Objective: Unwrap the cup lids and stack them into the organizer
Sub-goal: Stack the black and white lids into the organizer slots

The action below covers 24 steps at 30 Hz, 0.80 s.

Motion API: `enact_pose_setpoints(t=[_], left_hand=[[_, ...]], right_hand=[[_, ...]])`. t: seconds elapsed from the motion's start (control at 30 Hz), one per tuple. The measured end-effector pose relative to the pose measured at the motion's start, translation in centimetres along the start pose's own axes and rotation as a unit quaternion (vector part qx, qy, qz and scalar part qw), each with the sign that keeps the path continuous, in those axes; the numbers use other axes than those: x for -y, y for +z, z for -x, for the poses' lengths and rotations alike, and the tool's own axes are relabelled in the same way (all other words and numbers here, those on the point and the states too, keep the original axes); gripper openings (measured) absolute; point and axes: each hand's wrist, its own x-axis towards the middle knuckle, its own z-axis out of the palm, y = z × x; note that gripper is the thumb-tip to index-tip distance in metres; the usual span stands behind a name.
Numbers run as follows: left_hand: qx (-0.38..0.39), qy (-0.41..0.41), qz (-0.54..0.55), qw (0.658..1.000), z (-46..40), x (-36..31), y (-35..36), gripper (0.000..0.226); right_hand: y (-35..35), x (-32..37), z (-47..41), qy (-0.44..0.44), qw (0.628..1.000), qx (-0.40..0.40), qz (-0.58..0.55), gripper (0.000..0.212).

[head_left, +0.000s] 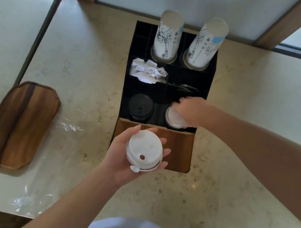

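White lid stack (145,149) cupped in the left hand (128,158) could tip off; right hand (188,111), blurred, grip unclear, may jam the lids (172,117) beneath it crooked.

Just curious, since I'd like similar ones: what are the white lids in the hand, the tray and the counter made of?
White lids: probably thin moulded plastic, matte; crisp sip hole and tab. Tray: wood, satin sheen; dark and light grain streaks. Counter: seemingly polished marble or similar stone; cream veining, soft reflections.

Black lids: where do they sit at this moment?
Head view: the black lids sit in the front-left compartment of the organizer, beside the white stack under the right hand.
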Motion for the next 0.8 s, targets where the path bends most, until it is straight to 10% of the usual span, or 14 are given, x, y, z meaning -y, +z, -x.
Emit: enact_pose_setpoints(t=[0.43, 0.8], left_hand=[[-0.025, -0.019, -0.018, 0.999, 0.4, -0.5, -1.2, 0.041], [-0.03, 0.001, 0.005, 1.0, -0.1, 0.0, -0.8, 0.061]], right_hand=[[-0.1, 2.6, -3.2, 0.258, 0.938, 0.102, -0.208, 0.077], [-2.4, 0.7, 0.0, 0.293, 0.888, 0.046, -0.351, 0.079]])
